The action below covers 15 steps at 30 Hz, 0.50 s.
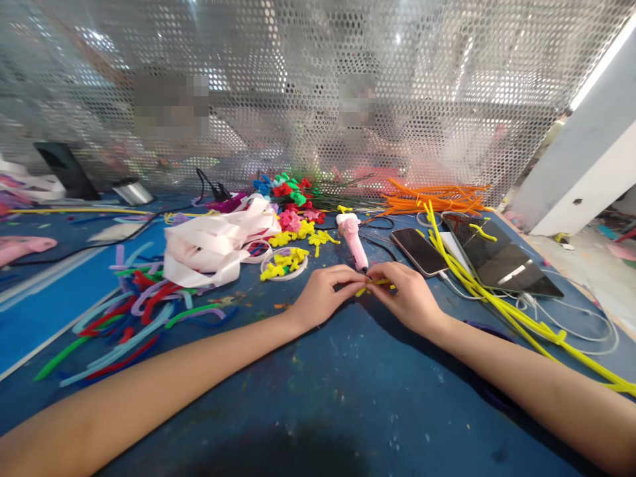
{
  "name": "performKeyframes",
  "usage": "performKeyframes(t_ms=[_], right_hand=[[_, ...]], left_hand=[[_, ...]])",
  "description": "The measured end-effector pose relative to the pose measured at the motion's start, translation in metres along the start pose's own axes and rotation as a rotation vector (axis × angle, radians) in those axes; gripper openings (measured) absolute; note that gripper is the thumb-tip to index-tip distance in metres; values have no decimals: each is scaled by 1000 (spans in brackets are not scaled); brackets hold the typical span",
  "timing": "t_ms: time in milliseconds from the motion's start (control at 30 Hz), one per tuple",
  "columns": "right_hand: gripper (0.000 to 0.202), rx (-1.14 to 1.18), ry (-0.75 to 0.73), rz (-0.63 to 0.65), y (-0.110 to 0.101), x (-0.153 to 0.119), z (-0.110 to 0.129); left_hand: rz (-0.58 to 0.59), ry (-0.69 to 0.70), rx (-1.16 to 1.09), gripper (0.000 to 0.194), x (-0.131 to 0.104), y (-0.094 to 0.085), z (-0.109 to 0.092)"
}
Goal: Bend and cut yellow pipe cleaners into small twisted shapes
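Note:
My left hand [325, 295] and my right hand [408, 297] meet over the blue table, fingertips pinched on a short yellow pipe cleaner [380, 282]. Its exact shape is partly hidden by my fingers. Just beyond my fingertips lies a pink glue gun [352, 242], its dark cord trailing behind. Left of it stands a small round dish [293, 273] holding yellow pipe-cleaner pieces. More yellow pipe-cleaner flowers [304, 230] lie behind the dish.
White ribbon [203, 248] and cut coloured pipe cleaners [144, 311] lie to the left. On the right are a phone [419, 250], a dark tablet [511, 258], long yellow pipe cleaners [477, 288] and white cables. Orange stems [432, 199] lie before a perforated metal screen [308, 86].

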State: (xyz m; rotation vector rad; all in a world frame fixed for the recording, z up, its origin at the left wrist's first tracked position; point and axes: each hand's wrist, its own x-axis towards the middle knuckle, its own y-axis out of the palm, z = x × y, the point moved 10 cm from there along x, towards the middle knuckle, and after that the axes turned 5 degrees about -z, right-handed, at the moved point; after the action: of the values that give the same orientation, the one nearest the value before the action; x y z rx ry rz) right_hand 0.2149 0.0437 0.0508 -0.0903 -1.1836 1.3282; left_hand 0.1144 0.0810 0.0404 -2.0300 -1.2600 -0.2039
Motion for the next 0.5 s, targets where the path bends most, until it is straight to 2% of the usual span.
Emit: performKeyframes(t_ms=[167,300,367,500], right_hand=[[13,113,90,-11,0,1,-10],[12,236,183,-23,0,1,-19],[10,256,205,-24,0,2,-20],[14,208,162,50,4,4,-14]], left_hand=[[47,27,33,24,-2,4,-3],[12,34,54,21,-3,2,-3],[8,-8,23,20,-4,3,3],[33,-171,-190,25,-5,10,21]])
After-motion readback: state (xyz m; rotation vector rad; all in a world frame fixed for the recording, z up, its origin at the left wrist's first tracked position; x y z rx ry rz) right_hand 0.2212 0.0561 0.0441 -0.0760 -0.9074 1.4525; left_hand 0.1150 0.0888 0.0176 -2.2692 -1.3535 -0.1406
